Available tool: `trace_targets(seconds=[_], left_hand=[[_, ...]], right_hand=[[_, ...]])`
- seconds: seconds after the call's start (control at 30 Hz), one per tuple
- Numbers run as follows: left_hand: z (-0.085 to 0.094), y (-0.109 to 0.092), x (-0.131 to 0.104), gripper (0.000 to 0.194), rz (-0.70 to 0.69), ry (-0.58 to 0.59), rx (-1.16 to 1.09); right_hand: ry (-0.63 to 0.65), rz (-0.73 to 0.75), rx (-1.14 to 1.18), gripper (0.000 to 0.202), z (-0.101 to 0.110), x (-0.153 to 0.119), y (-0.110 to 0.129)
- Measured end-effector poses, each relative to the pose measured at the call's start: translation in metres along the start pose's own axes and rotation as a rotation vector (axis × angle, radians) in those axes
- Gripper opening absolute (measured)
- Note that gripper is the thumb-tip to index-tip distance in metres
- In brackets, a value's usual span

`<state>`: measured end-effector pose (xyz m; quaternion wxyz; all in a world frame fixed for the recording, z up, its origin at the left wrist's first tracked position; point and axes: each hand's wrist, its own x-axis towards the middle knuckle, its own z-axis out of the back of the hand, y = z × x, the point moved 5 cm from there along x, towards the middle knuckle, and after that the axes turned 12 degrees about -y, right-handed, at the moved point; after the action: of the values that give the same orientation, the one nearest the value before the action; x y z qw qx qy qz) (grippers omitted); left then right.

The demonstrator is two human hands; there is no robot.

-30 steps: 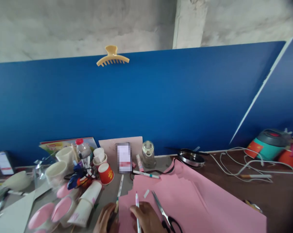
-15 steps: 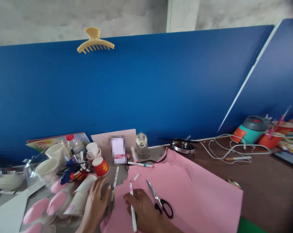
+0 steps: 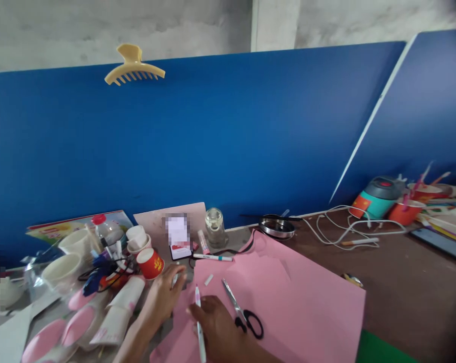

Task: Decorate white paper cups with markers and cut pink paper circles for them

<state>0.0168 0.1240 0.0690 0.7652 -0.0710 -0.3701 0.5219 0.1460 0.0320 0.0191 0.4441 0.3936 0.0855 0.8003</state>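
Overhead, bare concrete [image 3: 175,25] rises behind blue partitions [image 3: 197,141] and brown tabletop [image 3: 401,282].

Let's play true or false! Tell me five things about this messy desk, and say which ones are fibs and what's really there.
1. The right hand holds a marker. True.
2. The scissors have yellow handles. False: their handles are black.
3. A hair clip sits at the top edge of the blue partition. True.
4. The red paper cup is on the pink paper. False: it is off the paper, beside some white cups.
5. The clear bottle near the white cups has a red cap. True.
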Motion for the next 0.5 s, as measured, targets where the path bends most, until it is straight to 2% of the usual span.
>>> trace_targets(seconds=[0.07,0.17,0.27,0.3,0.4,0.5], left_hand=[[-0.016,-0.016,0.01,0.028,-0.003,0.175,0.046],[-0.037,-0.041,0.032,0.02,-0.056,0.305,0.057],[-0.067,-0.057,0.047,0.012,-0.066,0.433,0.075],[-0.078,-0.058,0.049,0.012,-0.052,0.469,0.077],[-0.104,-0.055,0.051,0.032,0.029,0.527,0.055],[-0.114,-0.047,0.053,0.037,0.11,0.474,-0.041]], right_hand=[[0.007,0.025,0.0,0.045,-0.004,-0.001,-0.001],[0.021,0.044,-0.052,0.045,-0.011,-0.002,-0.003],[0.061,0.061,-0.147,0.037,-0.017,-0.002,-0.002],[0.078,0.079,-0.172,0.037,-0.019,-0.002,-0.001],[0.118,0.147,-0.222,0.041,-0.021,-0.002,0.003],[0.131,0.194,-0.233,0.041,-0.021,-0.002,0.006]])
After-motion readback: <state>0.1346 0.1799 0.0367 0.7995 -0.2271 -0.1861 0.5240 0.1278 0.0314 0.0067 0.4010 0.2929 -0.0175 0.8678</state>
